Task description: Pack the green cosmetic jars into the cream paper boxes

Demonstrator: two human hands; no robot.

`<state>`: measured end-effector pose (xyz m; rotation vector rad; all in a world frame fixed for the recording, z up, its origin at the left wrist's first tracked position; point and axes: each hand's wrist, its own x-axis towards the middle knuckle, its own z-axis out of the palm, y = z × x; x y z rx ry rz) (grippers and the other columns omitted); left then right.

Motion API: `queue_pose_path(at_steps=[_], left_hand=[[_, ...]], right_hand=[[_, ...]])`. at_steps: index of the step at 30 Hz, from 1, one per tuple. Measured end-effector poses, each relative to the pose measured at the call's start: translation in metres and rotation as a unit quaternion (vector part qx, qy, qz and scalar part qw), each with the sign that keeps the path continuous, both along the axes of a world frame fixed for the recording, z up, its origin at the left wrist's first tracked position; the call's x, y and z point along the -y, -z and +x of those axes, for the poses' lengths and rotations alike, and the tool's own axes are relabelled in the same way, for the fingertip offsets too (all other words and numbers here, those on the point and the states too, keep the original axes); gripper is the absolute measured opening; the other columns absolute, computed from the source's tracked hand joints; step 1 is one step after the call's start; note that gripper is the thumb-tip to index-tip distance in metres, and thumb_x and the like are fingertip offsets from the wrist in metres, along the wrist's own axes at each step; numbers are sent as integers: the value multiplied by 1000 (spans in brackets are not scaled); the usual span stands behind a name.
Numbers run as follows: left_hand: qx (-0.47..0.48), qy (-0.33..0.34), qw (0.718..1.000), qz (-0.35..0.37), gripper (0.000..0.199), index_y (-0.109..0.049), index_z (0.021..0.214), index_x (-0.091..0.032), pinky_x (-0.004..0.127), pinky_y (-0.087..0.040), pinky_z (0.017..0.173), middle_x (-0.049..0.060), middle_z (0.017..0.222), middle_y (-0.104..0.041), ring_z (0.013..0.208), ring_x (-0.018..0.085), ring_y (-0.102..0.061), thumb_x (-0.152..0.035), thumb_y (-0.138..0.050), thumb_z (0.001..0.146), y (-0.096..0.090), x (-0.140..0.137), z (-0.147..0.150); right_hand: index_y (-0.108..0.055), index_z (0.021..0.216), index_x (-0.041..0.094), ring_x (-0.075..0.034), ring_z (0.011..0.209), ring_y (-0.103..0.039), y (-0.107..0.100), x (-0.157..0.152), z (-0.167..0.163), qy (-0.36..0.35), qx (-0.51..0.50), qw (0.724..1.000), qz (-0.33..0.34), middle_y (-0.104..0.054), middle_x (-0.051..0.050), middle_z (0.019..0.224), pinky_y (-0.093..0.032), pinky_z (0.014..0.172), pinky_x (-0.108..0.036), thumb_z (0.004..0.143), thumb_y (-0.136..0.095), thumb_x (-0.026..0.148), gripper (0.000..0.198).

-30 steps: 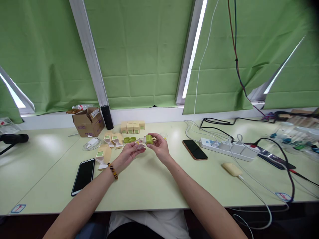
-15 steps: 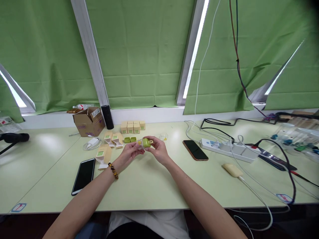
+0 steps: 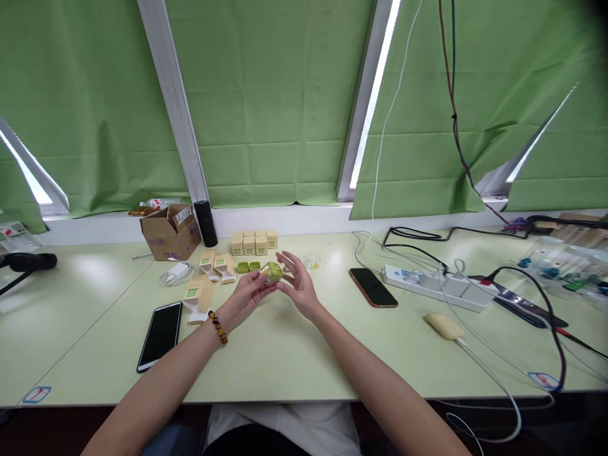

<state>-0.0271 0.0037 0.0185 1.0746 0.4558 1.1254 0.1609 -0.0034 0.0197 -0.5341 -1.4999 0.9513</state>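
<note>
Between the fingers of my left hand point(image 3: 247, 294) is a small green-and-clear plastic container with a pale loop point(image 3: 272, 272), held above the table and tilted. My right hand point(image 3: 300, 288) is just right of it, fingers spread and curved; whether a fingertip touches the loop I cannot tell. Behind my left hand sit small green square cups point(image 3: 247, 266). A clear plastic piece with a yellow spot point(image 3: 312, 261) lies beyond my right hand. Opened cardboard boxes point(image 3: 198, 295) lie left of my left hand.
Closed small boxes point(image 3: 249, 244) stand in a group at the back, near a larger cardboard carton point(image 3: 171, 234) and a black cylinder point(image 3: 205, 223). Phones lie left point(image 3: 160, 334) and right point(image 3: 373, 287). A power strip point(image 3: 437, 285) with tangled cables occupies the right side.
My right hand has loosened from the container's loop end and its fingers have spread. The container has tilted, staying in my left hand.
</note>
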Motion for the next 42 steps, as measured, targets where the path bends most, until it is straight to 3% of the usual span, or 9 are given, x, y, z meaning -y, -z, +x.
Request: queue_pose_path(at_steps=[5, 8, 11, 14, 16, 21, 25, 32, 42], left_hand=[[9, -8, 1000, -14, 39, -65, 119, -12, 33, -55, 105, 17, 130, -70, 118, 23, -71, -36, -77, 91, -2, 1, 1], [-3, -12, 1000, -20, 45, -62, 118, -14, 34, -56, 101, 16, 122, -73, 117, 25, -72, -37, -82, 85, 0, 2, 4], [-19, -10, 1000, -1, 54, -58, 119, -16, 40, -53, 106, 14, 117, -75, 114, 25, -73, -39, -87, 80, 3, 3, 7], [-52, -38, 997, 47, 58, -56, 121, -16, 46, -51, 108, 13, 111, -75, 106, 23, -73, -42, -87, 79, 3, 2, 6], [-87, -100, 986, 105, 59, -56, 124, -19, 44, -52, 104, 11, 114, -74, 106, 22, -71, -38, -87, 78, 3, 0, 4], [-187, -227, 925, 241, 56, -60, 134, -27, 37, -52, 99, 11, 135, -63, 125, 24, -59, -26, -81, 81, 0, -4, -3], [-235, -268, 886, 295, 41, -70, 122, -26, 39, -52, 97, 10, 132, -64, 121, 26, -60, -23, -78, 82, -1, -2, -5], [-296, -314, 809, 399, 38, -69, 126, -29, 44, -51, 95, 11, 125, -68, 118, 29, -58, -22, -72, 88, 1, 2, -6], [-287, -310, 815, 397, 42, -66, 133, -29, 43, -54, 91, 12, 130, -65, 120, 29, -56, -27, -69, 92, 4, 2, -6]], right_hand=[[-47, 139, 31, -29, 138, -49, 7, 1, -5, 150, 68, 983, 81, -52, -11, 147, -49, 110, -52, 85, -77, 29, 62], [-54, 133, 30, -32, 134, -50, 11, 0, -8, 162, 132, 969, 133, -57, -12, 139, -46, 113, -56, 85, -74, 24, 53], [-57, 130, 29, -31, 129, -53, 11, -1, -9, 161, 131, 969, 134, -60, -11, 134, -48, 110, -54, 88, -68, 21, 44], [-56, 128, 29, -26, 118, -60, 8, -3, -7, 141, 95, 982, 87, -62, -9, 130, -53, 105, -50, 91, -66, 24, 38], [-55, 126, 29, -24, 113, -63, 6, -5, -6, 121, 56, 990, 42, -63, -7, 126, -54, 103, -47, 91, -68, 27, 37], [-56, 123, 28, -22, 115, -63, 9, -11, -6, 49, 13, 999, -8, -64, -6, 122, -54, 101, -42, 86, -74, 30, 41], [-55, 123, 29, -21, 116, -64, 12, -11, -8, -20, -2, 999, -26, -62, -8, 134, -56, 98, -41, 86, -75, 33, 42], [-55, 122, 30, -23, 114, -65, 12, -8, -9, -59, -25, 997, -47, -58, -8, 134, -59, 97, -43, 79, -83, 34, 52], [-60, 123, 29, -21, 102, -71, 9, -6, -14, -39, -55, 994, -86, -60, -6, 122, -61, 95, -41, 76, -86, 37, 54]])
